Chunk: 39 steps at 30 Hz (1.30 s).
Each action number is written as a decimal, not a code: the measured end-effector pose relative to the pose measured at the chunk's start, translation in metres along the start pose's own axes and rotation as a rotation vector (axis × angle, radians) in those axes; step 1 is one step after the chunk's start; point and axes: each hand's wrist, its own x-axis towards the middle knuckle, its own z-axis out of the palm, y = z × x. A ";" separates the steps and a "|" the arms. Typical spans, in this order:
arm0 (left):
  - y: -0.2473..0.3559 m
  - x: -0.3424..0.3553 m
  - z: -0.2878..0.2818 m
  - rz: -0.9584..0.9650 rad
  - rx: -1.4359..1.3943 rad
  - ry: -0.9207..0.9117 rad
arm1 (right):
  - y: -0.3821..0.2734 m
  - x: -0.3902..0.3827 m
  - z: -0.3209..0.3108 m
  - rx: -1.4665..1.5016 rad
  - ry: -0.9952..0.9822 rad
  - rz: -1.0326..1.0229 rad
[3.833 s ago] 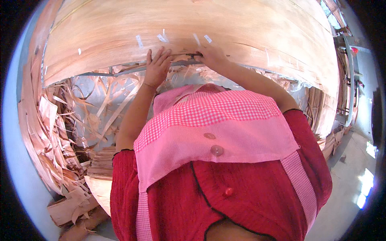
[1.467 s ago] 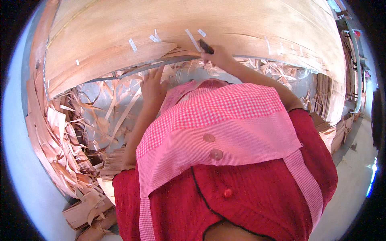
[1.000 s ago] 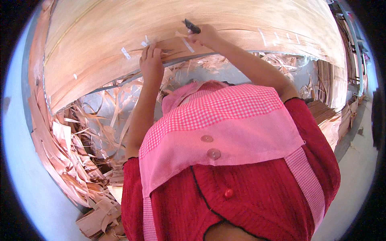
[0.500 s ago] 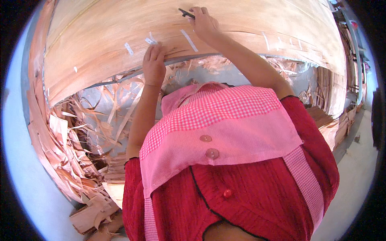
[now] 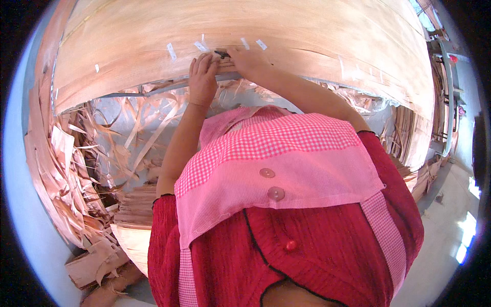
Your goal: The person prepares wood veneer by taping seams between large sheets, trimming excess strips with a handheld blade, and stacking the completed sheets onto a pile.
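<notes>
Right hand (image 5: 249,57) has come back down from higher up the wood sheet (image 5: 286,36) to its near edge, gripping a small dark tool (image 5: 222,53) just beside the left hand (image 5: 203,77). Left hand lies flat, fingers together, pressing the sheet's edge. Both hands now meet among the white tape strips (image 5: 171,50); work looks centred on that edge spot.

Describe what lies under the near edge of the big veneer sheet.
Below the veneer sheet runs a grey metal edge, then a heap of curled veneer strips. The hands, left hand and right hand, cover the edge there.
</notes>
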 end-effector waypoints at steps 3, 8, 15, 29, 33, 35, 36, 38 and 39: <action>-0.001 -0.001 -0.001 -0.003 -0.033 0.014 | -0.005 0.006 0.000 -0.003 0.033 -0.039; -0.001 0.001 0.004 -0.007 -0.051 0.007 | 0.012 0.025 0.047 0.235 0.100 -0.059; 0.000 0.000 0.002 -0.019 -0.001 -0.016 | -0.006 0.012 0.022 0.181 0.187 -0.078; 0.001 0.000 0.002 -0.020 -0.013 -0.045 | -0.011 -0.010 -0.001 0.014 0.112 -0.071; 0.001 -0.002 0.004 0.014 0.046 -0.051 | -0.010 -0.013 0.004 -0.040 0.004 0.046; 0.000 -0.003 0.005 0.035 0.096 -0.089 | -0.009 -0.017 0.008 -0.040 -0.058 0.080; 0.000 -0.003 0.004 0.029 0.092 -0.095 | -0.011 -0.016 0.006 -0.043 -0.086 0.090; 0.000 -0.005 0.002 0.019 0.083 -0.108 | -0.012 -0.034 0.000 -0.012 -0.122 0.130; 0.001 -0.003 0.002 0.014 0.086 -0.113 | -0.009 -0.044 -0.008 -0.005 -0.135 0.153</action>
